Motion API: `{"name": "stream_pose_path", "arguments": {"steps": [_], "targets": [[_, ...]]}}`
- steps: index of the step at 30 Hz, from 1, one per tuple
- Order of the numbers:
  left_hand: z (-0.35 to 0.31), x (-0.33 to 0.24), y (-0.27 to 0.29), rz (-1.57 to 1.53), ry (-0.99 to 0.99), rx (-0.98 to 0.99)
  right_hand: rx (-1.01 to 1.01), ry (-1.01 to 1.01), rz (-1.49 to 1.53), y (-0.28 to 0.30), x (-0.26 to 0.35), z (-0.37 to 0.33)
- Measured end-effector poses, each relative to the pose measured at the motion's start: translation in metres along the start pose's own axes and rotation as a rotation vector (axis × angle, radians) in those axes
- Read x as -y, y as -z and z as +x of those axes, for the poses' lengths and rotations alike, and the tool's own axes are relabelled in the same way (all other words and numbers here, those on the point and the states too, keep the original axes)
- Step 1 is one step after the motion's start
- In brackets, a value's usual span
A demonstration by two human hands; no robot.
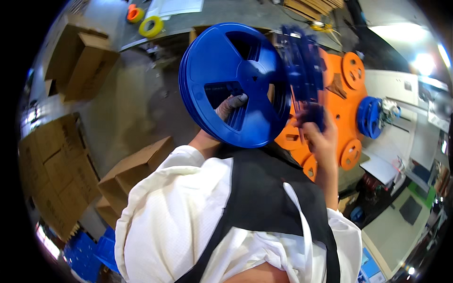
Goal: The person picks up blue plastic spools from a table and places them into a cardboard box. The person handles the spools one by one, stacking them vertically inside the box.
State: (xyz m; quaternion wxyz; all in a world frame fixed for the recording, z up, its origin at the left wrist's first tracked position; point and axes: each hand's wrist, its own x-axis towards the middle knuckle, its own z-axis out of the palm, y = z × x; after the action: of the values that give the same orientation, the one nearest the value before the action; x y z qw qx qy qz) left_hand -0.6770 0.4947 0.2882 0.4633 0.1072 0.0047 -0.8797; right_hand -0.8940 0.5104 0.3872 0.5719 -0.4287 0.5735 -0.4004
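Observation:
A stack of blue plastic reels point(212, 61) is held upright in front of my chest. My left hand point(230, 105) is closed on it, with the thumb showing through one of the cut-outs in the front reel. To the right, more blue reels point(302, 66) are turned edge-on and smeared by motion. My right hand point(321, 137) has its fingers curled around their lower end; how many it holds cannot be made out. Behind them stands a large orange plate point(339, 113) with round orange discs point(353, 70) at its edges.
Blue reels point(369, 117) sit on a spindle right of the orange plate. Cardboard boxes point(92, 66) stand at the left, with an opened carton point(137, 165) close to my left arm. Yellow tape point(151, 27) lies on the grey table point(222, 12) ahead. A pale bench point(391, 231) is at the lower right.

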Motion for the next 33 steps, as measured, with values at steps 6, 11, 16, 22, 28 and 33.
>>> {"name": "stream_pose_path", "arguments": {"steps": [6, 11, 16, 22, 28, 33], "targets": [[-0.006, -0.04, 0.046, 0.023, -0.085, -0.153, -0.266, -0.03, 0.479, 0.049, -0.041, 0.005], [-0.025, -0.052, 0.093, 0.145, -0.094, -0.433, -0.417, -0.148, 0.562, 0.06, -0.075, 0.002], [-0.021, -0.062, 0.135, 0.338, -0.009, -0.702, -0.606, -0.19, 0.555, 0.054, -0.078, -0.007], [0.019, -0.077, 0.188, 0.528, 0.082, -0.897, -0.638, -0.232, 0.48, 0.038, -0.09, -0.025], [0.057, -0.1, 0.238, 0.679, 0.141, -1.025, -0.656, -0.321, 0.435, 0.032, -0.102, -0.029], [0.087, -0.134, 0.301, 0.695, 0.17, -1.043, -0.693, -0.392, 0.459, 0.03, -0.113, -0.021]]}}
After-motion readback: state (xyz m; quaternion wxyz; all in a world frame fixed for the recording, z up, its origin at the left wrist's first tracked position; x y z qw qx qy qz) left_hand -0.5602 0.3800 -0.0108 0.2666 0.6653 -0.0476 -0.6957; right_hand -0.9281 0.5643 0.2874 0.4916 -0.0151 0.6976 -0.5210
